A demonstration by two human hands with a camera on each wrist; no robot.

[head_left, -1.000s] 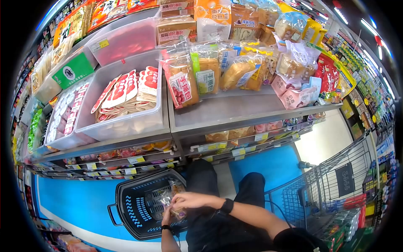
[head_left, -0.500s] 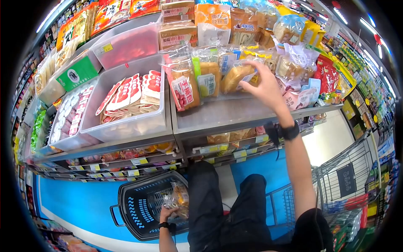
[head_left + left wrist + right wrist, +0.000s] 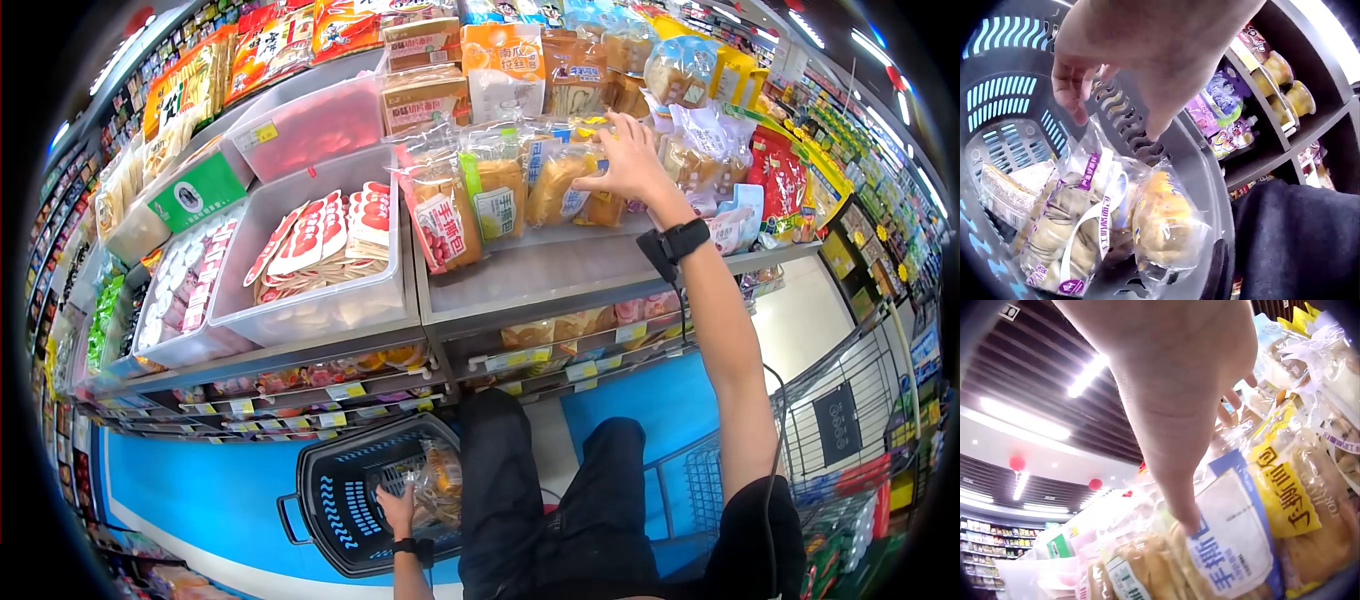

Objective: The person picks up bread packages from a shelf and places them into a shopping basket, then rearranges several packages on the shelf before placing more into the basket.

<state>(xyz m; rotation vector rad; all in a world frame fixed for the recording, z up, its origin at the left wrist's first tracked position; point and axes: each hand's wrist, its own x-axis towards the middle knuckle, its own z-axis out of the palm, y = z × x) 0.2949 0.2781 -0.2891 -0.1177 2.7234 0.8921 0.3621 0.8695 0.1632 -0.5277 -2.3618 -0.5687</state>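
Note:
My right hand (image 3: 632, 165) reaches to the shelf, thumb and fingers spread around a bagged bread with a blue-and-white label (image 3: 1229, 525). Its thumb (image 3: 1188, 515) lies at the front of that bag, while the fingertips are behind the top edge. A yellow-labelled bread bag (image 3: 1294, 494) stands right beside it. Down in the black shopping basket (image 3: 318, 460), my left hand (image 3: 396, 505) hovers with loosely bent fingers and holds nothing. Just under it lie a clear bag of bread rolls with purple print (image 3: 1072, 231) and a bagged golden bread (image 3: 1163, 219).
Left of the bread stand a red-labelled bread bag (image 3: 440, 220) and a plastic bin (image 3: 310, 315) of red-and-white packets. Pink packs (image 3: 735, 228) sit to the right. A wire shopping cart (image 3: 840, 420) is at the right, and my knees (image 3: 497, 430) press close to the basket.
My right hand has left the basket, where both hands were on the bagged bread, and risen to the shelf's bread bags. The left hand has let go of the bag in the basket.

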